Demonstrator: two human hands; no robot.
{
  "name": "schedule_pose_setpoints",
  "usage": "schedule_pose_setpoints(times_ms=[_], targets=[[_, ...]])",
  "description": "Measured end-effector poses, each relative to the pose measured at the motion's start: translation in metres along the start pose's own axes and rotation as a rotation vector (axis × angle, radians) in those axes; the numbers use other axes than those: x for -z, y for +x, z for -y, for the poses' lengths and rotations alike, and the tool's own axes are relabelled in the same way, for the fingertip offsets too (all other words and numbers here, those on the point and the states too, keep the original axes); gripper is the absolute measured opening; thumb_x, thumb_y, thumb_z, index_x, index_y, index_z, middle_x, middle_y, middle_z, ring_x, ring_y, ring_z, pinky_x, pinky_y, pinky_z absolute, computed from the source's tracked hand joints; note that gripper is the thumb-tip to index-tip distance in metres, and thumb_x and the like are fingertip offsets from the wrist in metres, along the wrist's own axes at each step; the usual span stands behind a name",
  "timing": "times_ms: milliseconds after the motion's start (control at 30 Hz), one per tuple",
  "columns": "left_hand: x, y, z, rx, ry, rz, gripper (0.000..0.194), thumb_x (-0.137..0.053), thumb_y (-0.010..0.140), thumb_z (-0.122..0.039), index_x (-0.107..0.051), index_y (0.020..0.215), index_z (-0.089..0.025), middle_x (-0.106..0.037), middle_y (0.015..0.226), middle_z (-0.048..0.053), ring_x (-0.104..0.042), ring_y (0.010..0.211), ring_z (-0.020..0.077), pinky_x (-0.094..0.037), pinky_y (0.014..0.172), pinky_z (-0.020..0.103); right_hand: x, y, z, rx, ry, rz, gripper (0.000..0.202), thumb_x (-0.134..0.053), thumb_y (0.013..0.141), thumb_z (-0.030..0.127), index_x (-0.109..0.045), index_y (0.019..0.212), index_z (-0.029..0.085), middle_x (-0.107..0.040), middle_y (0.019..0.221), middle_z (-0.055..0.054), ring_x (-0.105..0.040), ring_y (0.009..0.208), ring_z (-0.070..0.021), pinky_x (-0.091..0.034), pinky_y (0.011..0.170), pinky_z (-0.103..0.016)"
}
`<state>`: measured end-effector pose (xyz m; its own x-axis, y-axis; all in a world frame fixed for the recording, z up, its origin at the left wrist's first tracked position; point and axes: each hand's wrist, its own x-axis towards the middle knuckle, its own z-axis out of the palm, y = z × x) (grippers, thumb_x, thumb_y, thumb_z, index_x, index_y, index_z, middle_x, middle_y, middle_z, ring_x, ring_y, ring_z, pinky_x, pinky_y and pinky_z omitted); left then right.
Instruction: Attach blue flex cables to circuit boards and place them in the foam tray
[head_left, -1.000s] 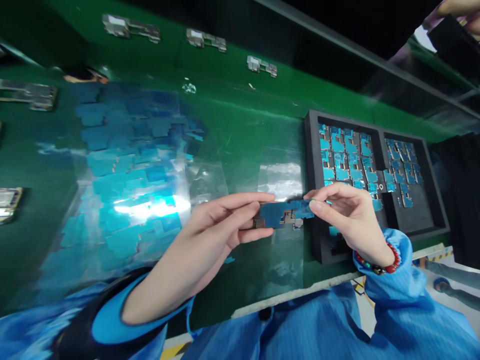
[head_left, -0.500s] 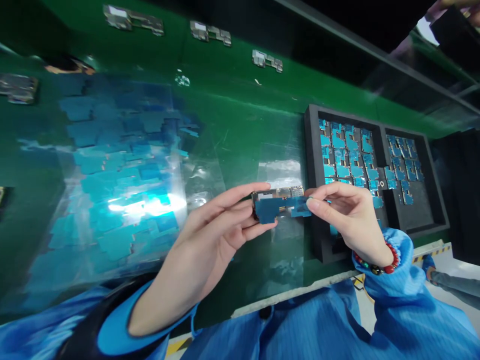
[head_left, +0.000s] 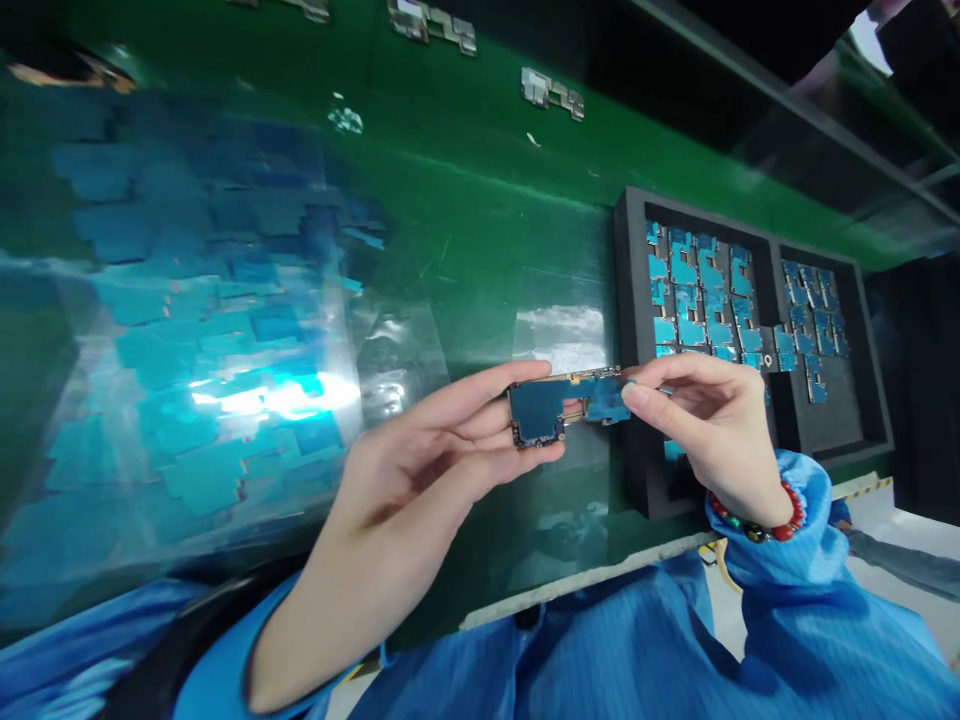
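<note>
Near the middle of the view, my left hand (head_left: 442,450) holds a small circuit board (head_left: 553,437) by its edges, fingers along the far side and thumb along the near side. A cut-out sheet of blue film (head_left: 538,408) lies over most of the board's face, leaving a strip of components bare at the edges. At the right end, my right hand (head_left: 701,420) pinches the film between thumb and forefinger. Whether those fingertips also grip the board's end is hidden.
A black two-part tray (head_left: 634,300) on the right holds rows of film-covered boards (head_left: 716,335). Many blue film pieces (head_left: 217,320) spread over the left of the green table (head_left: 465,230). Bare boards (head_left: 551,93) lie along the far side.
The film, which sat askew and lower across the board, now lies flat and lined up with it. My right hand stays at its right end. The view has shifted slightly.
</note>
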<state>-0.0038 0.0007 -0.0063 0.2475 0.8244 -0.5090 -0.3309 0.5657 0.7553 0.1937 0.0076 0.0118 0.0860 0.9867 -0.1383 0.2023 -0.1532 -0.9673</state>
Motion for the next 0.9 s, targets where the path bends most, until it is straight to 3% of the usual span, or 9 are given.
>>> schedule_pose_setpoints(times_ms=[300,533,767,900], targets=[[-0.0075,-0.0034,-0.005,-0.012,0.089,-0.075,0.04,-0.076,0.066,-0.024,-0.073,0.106,-0.026,-0.078,0.099,0.002,-0.069,0.104,0.029,-0.056,0.093,0.036,0.0011,-0.0006,-0.0002,0.016,-0.022,0.017,0.008,-0.08,0.071,0.019,-0.073,0.073,0.022,-0.073,0.074,0.002,-0.069,0.065,-0.0135,-0.063,0.065,-0.026],[-0.009,-0.004,-0.0044,-0.024,0.071,-0.091,0.036,-0.077,0.065,-0.022,-0.076,0.099,-0.031,-0.078,0.089,-0.003,-0.072,0.097,0.0244,-0.058,0.089,0.028,-0.0004,0.0003,0.0016,0.022,-0.005,0.018,0.008,-0.08,0.072,0.018,-0.073,0.072,0.022,-0.073,0.074,0.002,-0.07,0.067,-0.0129,-0.063,0.067,-0.024],[-0.0091,-0.0046,-0.0051,-0.022,0.088,-0.099,0.037,-0.077,0.065,-0.022,-0.075,0.101,-0.029,-0.078,0.092,0.0,-0.071,0.1,0.028,-0.057,0.092,0.036,-0.0016,0.0,0.0022,0.011,-0.038,-0.004,0.009,-0.081,0.071,0.025,-0.073,0.071,0.022,-0.073,0.073,0.001,-0.069,0.065,-0.0142,-0.063,0.065,-0.026],[-0.0092,-0.005,-0.0047,-0.041,0.084,-0.101,0.034,-0.076,0.066,-0.022,-0.075,0.099,-0.029,-0.078,0.092,0.0,-0.071,0.099,0.0265,-0.058,0.091,0.034,-0.0013,0.0004,0.0021,0.013,-0.037,-0.003,0.008,-0.081,0.072,0.023,-0.073,0.071,0.022,-0.073,0.073,0.001,-0.069,0.065,-0.0138,-0.063,0.064,-0.026]])
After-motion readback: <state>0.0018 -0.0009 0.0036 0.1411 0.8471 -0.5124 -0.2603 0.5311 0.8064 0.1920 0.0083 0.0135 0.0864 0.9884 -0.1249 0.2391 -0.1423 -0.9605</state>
